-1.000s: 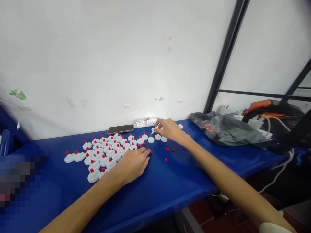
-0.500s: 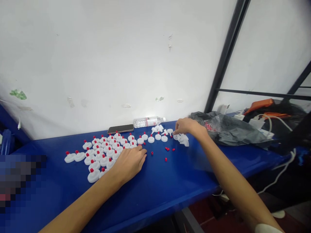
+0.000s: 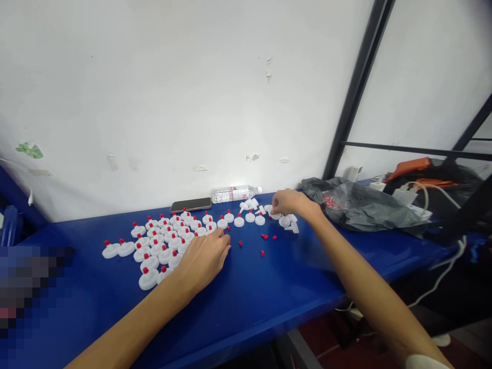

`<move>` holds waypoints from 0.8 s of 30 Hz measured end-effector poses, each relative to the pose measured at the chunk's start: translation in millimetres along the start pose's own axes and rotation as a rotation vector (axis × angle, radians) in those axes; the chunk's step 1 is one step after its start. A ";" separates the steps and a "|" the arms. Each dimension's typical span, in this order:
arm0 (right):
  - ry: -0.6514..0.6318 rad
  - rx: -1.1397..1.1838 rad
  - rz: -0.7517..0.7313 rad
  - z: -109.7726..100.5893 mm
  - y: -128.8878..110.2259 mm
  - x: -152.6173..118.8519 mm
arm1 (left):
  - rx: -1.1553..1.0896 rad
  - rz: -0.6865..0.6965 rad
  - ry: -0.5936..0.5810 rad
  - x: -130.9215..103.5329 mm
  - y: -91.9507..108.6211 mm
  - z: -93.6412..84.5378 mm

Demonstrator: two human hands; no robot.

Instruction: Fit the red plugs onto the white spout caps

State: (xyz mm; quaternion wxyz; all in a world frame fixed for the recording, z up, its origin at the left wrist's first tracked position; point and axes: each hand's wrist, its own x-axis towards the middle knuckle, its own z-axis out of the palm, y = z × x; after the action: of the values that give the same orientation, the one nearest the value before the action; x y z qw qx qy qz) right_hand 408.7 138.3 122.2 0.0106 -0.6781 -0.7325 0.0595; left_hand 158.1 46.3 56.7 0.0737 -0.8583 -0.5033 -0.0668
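Note:
My left hand (image 3: 205,256) rests low over the blue table with its fingers curled, beside rows of white round caps with red tips (image 3: 164,252). A bit of red shows at its fingertips; whether it is gripped is unclear. My right hand (image 3: 290,201) reaches to the back right, fingers pinched downward at a pile of white nozzle caps without red tips (image 3: 285,221). What it pinches, if anything, is hidden. Between the hands lie several loose small red tips (image 3: 262,253). A few red-tipped caps (image 3: 239,221) stand near the pile.
A phone (image 3: 190,205) and a clear plastic bottle (image 3: 235,193) lie along the wall. A grey plastic bag (image 3: 361,210) with a clear bag of red tips (image 3: 335,199) on it spreads at right. A black metal post (image 3: 357,92) rises behind; white cables (image 3: 448,271) hang off the edge.
My right hand has shifted slightly left over the white caps, uncovering more of the pile. My left hand has barely moved.

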 end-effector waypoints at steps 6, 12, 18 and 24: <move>0.136 0.219 -0.097 1.1 2.8 6.1 | 0.012 -0.093 -0.003 -1.6 1.6 -1.9; 0.303 0.480 -0.280 9.1 -5.5 8.3 | 0.013 -0.173 -0.041 -0.7 -2.2 -4.0; 0.232 0.679 -0.392 7.9 -11.8 6.1 | -0.027 -0.156 -0.025 -1.0 -6.9 -0.2; 0.014 0.867 -0.561 12.6 -22.6 7.8 | -0.221 -0.143 0.115 -2.1 -5.7 -2.8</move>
State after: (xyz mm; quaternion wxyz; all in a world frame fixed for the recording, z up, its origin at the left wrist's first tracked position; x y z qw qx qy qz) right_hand 384.4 143.5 111.5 0.3113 -0.3890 -0.7941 0.3481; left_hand 152.0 46.8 59.4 0.0024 -0.8179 -0.5478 -0.1760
